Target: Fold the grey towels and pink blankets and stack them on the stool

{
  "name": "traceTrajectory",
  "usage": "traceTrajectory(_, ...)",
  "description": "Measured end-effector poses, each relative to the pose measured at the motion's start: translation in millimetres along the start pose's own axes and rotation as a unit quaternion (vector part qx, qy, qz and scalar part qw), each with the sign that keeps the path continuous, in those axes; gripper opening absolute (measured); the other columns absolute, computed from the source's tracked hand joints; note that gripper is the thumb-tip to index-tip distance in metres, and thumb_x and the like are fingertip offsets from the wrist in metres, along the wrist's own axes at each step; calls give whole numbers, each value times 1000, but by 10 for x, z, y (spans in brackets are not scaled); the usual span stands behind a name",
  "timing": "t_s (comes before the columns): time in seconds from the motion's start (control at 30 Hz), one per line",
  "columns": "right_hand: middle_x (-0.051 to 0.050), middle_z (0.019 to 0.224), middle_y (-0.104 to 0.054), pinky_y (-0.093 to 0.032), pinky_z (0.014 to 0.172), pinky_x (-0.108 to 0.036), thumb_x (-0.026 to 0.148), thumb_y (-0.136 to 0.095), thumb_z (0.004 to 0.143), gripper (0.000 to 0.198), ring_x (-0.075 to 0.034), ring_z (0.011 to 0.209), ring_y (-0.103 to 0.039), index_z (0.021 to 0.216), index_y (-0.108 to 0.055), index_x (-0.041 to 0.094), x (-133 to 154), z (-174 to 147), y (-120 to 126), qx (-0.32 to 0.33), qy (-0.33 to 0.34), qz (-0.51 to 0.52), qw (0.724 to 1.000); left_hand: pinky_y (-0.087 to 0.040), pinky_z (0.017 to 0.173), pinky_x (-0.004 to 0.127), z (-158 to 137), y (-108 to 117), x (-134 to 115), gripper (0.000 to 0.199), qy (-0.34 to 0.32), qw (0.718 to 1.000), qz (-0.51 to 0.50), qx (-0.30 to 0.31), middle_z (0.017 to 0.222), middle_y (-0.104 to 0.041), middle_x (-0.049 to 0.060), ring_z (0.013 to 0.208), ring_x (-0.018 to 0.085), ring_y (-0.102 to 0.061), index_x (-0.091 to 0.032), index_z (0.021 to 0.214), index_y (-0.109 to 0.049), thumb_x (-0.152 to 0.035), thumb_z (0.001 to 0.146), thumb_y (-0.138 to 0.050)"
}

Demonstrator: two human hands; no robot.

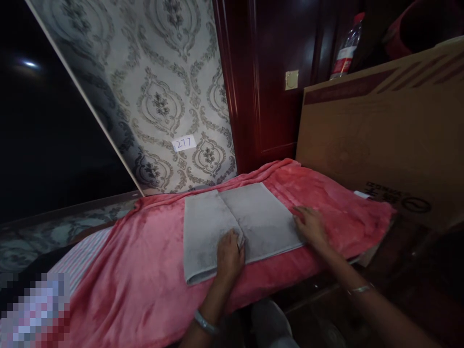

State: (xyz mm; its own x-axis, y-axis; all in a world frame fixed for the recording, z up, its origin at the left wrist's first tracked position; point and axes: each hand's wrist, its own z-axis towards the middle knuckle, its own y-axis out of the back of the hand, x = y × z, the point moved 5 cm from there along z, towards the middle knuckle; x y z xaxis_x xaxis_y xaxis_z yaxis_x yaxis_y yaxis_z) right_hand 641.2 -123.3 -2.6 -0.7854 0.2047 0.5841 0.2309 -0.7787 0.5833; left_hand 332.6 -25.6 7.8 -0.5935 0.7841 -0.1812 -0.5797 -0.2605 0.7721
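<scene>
I'm watching a pale grey, soft fabric cloth (pixel 266 215) lying between and beyond my two hands, folded into a low, roughly rectangular stack. My left hand (pixel 231 256) is closing its fingers on the cloth near its front edge, where the crease is bunching at the thumb. My right hand (pixel 311 224) is resting its fingers at the cloth's right edge; I can't tell whether they are pinching it or only pressing.

I'm judging the folding as partly done: the part left of my left grip is lying doubled, with a rounded fold showing at its front corner, while the part between the hands is lying flat and looks not yet turned over. The bunched crease is still wanting smoothing.

Under both grips a coral-pink plush blanket (pixel 152 251) is spreading out. Beyond my left grip, a white paper slip (pixel 184 143) is showing a handwritten "277" against grey-and-cream damask wallpaper (pixel 159 101). Beyond my right grip, a large brown cardboard box (pixel 362 125) is carrying black characters that I can't read and a ringed black logo. Above it, a clear plastic bottle with a red cap (pixel 347 53) is wearing a red-and-white label, too small to read.
</scene>
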Motion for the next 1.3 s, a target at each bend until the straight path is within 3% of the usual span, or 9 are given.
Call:
traceTrajectory(0.1,-11,115,-74,-53,98,-43,26,-58,81,37,-25,104,-67,114,-74,19,466,271,-372,82,-10,186,979,-56,101,47,-92,-11,-55,41,-45,996,46,-54,127,-68,17,117,30,-66,-14,112,-60,-3,73,-56)
traceTrajectory(0.2,-9,104,-75,-58,80,-32,20,-59,82,37,-19,89,-69,117,-72,18,921,468,-967,219,-115,303,920,-59,93,43,-136,64,-106,34,-81,988,78,-101,119,-72,14,109,28,-68,-15,104,-62,-1,74,-54)
traceTrajectory(0.27,-7,94,-74,-57,68,-25,19,-61,84,38,-15,78,-68,121,-70,16,1182,587,-1317,260,-144,316,901,-60,89,42,-151,125,-135,31,-109,982,91,-127,111,-74,11,104,27,-70,-16,101,-62,-1,76,-52)
traceTrajectory(0.43,-4,82,-71,-52,58,-20,14,-61,86,50,-13,67,-65,136,-62,14,1618,886,-1977,314,-157,293,889,-59,88,40,-184,145,-139,33,-127,976,92,-154,109,-75,9,103,26,-69,-16,106,-64,0,81,-50)
traceTrajectory(0.6,-5,91,-75,-56,68,-25,10,-64,80,57,-17,75,-68,136,-64,16,1886,1148,-2363,321,-130,243,906,-58,89,40,-232,60,-101,29,-116,976,66,-174,111,-76,9,106,25,-69,-17,104,-65,-2,85,-48)
traceTrajectory(0.8,-7,117,-75,-55,92,-29,1,-69,67,68,-23,103,-70,132,-69,20,2072,1315,-2459,292,-69,204,932,-55,92,36,-221,141,-70,31,-134,972,67,-179,109,-77,7,106,22,-70,-18,103,-66,-1,88,-45)
traceTrajectory(1.0,-5,136,-67,-47,107,-31,2,-57,77,66,-21,123,-63,139,-65,24,1801,1268,-2233,249,-55,140,957,-54,91,34,-210,202,-236,31,-163,969,38,-180,106,-78,4,103,20,-70,-21,100,-67,-3,91,-43)
traceTrajectory(1.13,-6,134,-68,-48,106,-32,9,-61,80,59,-23,123,-64,137,-65,23,1551,1179,-2169,272,-65,92,956,-55,87,34,-269,64,-289,27,-164,970,36,-179,102,-79,3,98,21,-71,-22,92,-67,-4,90,-46)
traceTrajectory(1.3,-8,136,-67,-48,105,-32,21,-68,84,64,-25,125,-62,147,-56,22,1561,1158,-2161,297,-50,72,951,-56,90,37,-306,37,-276,25,-173,974,38,-142,108,-78,6,104,23,-70,-21,99,-68,-6,85,-54)
